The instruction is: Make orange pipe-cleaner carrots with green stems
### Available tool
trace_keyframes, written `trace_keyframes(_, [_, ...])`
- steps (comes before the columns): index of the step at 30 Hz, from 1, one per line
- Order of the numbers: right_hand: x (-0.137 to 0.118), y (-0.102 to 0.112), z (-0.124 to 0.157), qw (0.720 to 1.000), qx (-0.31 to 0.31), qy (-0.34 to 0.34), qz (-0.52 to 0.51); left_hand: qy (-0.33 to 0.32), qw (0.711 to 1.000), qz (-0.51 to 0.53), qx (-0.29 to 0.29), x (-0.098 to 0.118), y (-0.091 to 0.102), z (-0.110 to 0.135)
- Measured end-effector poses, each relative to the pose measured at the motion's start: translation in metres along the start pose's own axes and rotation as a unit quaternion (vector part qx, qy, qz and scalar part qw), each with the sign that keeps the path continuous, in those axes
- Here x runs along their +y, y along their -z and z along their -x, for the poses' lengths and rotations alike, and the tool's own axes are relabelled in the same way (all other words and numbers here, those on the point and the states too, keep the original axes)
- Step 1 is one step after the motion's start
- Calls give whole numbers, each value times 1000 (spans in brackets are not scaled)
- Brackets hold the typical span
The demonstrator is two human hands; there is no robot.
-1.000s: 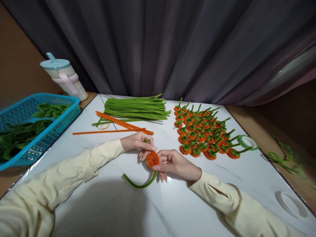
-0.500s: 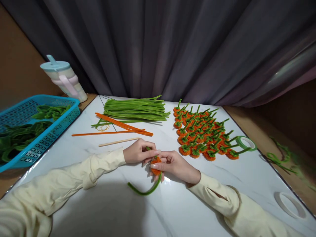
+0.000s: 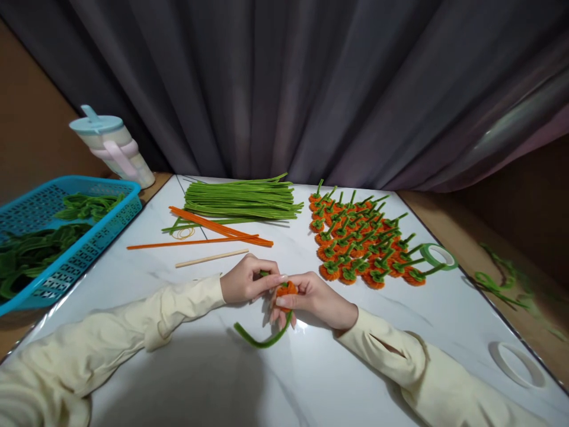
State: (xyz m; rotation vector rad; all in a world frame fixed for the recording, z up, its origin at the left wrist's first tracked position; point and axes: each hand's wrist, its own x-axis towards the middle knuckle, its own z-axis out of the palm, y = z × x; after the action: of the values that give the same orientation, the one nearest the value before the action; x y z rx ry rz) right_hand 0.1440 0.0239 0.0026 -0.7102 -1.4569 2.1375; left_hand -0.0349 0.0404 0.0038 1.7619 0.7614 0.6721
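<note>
Between thumb and fingers, my right hand (image 3: pixel 313 299) grips an orange pipe-cleaner pumpkin (image 3: pixel 287 290). A green pipe cleaner (image 3: pixel 262 343) runs out below it and curves to the left. My left hand (image 3: pixel 252 279) is closed at the top of the pumpkin, pinching a short green end (image 3: pixel 264 274) of pipe cleaner. The two hands nearly touch, and fingers hide part of the pumpkin. Nearest to my left hand lies a thin wooden stick (image 3: pixel 211 258).
Finished pumpkins (image 3: pixel 364 237) stand in rows at right beside green tape (image 3: pixel 438 256). Green pipe cleaners (image 3: pixel 240 198) and orange ones (image 3: pixel 217 227) lie at the back. A blue basket (image 3: pixel 89 252) and a tumbler (image 3: pixel 113 145) are at left. A white roll (image 3: pixel 517 363) lies at right.
The pumpkin has turned in my right hand, so its top with the green piece shows more. My left fingers have shifted slightly. The whole view has moved a little.
</note>
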Motion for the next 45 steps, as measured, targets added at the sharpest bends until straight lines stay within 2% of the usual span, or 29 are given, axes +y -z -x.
trace_keyframes(7, [5,1,-2,999,13,36,-35,43,996,75,-6,-3,-1,1])
trace_keyframes(9, [8,-1,-2,996,66,56,-15,67,992,109,11,-3,-3,0])
trace_keyframes(11, [11,-3,-2,981,153,91,73,91,985,140,39,-2,-5,-1])
trace_keyframes(12, [12,-4,-1,963,198,110,146,103,981,155,51,-2,-6,-2])
trace_keyframes(14, [14,-5,2,900,265,154,309,124,973,184,65,0,-8,-3])
trace_keyframes(17, [15,-5,6,785,291,221,500,143,962,221,75,2,-11,-4])
trace_keyframes(20, [15,-4,8,672,293,262,627,153,955,242,81,1,-12,-5])
trace_keyframes(21, [15,-3,8,646,294,268,652,156,954,244,81,1,-12,-5])
trace_keyframes(23, [16,-2,8,626,290,266,673,156,954,243,80,0,-12,-4])
trace_keyframes(24, [17,-2,7,629,287,261,674,155,955,239,77,0,-13,-4])
trace_keyframes(26, [18,-2,8,654,278,248,659,150,960,224,75,0,-13,-3])
trace_keyframes(31, [18,-3,9,769,253,236,538,136,973,162,89,5,-11,-2])
trace_keyframes(38, [14,-1,3,881,272,194,336,83,984,153,49,3,0,-8])
trace_keyframes(41, [14,-2,1,910,268,192,251,102,973,202,41,3,3,-10])
trace_keyframes(45, [14,-3,2,920,270,197,207,151,935,321,1,3,4,-12])
